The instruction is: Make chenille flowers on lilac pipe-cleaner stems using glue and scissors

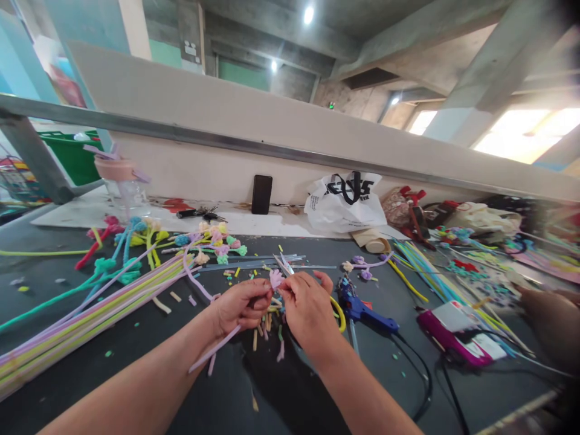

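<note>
My left hand (247, 304) is closed, fingertips pinching the base of a small pink flower (275, 278) made of fuzzy stem. A pale purple stem (215, 348) passes under that hand and sticks out toward the lower left. My right hand (308, 305) meets it from the right, its thumb and forefinger pinched at the flower's other side. Scissors (284, 266) with their blades pointing up and away also show at the right hand, their handles mostly hidden behind it. Short cut stem pieces (255, 339) lie beneath both hands.
Bundled long stems (90, 313) and fuzzy flowers (217, 238) lie left. A blue glue gun (369, 314) with a cable is right, beside a magenta box (457, 338). Behind are a phone (261, 194), a white bag (344, 208) and a cup (124, 181). Another person's hand is far right.
</note>
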`<state>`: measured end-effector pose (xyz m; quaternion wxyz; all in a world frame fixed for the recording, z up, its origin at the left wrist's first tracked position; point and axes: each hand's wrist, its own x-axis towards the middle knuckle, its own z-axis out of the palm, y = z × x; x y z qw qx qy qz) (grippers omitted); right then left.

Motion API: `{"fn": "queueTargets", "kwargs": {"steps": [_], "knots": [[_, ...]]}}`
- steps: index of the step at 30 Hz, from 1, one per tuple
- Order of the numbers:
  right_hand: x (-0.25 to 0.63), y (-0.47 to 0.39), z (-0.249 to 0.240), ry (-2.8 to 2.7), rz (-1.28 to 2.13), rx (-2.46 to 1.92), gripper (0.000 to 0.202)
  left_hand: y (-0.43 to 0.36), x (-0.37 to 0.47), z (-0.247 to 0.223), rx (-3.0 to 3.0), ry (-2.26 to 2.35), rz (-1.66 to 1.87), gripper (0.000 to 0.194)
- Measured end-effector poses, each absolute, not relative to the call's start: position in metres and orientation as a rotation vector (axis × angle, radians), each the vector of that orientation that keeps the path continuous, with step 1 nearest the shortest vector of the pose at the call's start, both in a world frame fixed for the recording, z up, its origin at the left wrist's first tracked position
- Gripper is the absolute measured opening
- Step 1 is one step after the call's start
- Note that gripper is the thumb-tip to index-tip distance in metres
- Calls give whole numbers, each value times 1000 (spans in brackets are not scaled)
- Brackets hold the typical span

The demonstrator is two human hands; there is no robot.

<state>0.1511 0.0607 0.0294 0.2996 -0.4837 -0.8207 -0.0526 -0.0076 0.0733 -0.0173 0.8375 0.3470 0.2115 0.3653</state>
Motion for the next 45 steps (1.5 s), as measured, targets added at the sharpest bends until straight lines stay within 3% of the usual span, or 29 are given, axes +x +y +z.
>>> {"fn": "queueTargets", "kwargs": {"steps": [20,24,29,33,38,45], "knots": [[158,65,28,-2118,-9,-1303,17,65,-1,-15,887,567,817,17],[160,64,32,-2028,235,-1201,6,66,-2,-13,833,534,869,15],[161,63,22,-1581,716,-1246,14,63,6,-8,847,630,1015,18],[154,62,9,-1537,1058,-1238,28,61,18,-9,1061,910,1175,18],[147,59,6,-1571,1084,-1117,32,57,23,-14,1759,1264,1390,24],[145,55,4,-1325,1262,-970,26,50,23,-16,2226,1282,1322,19]]}}
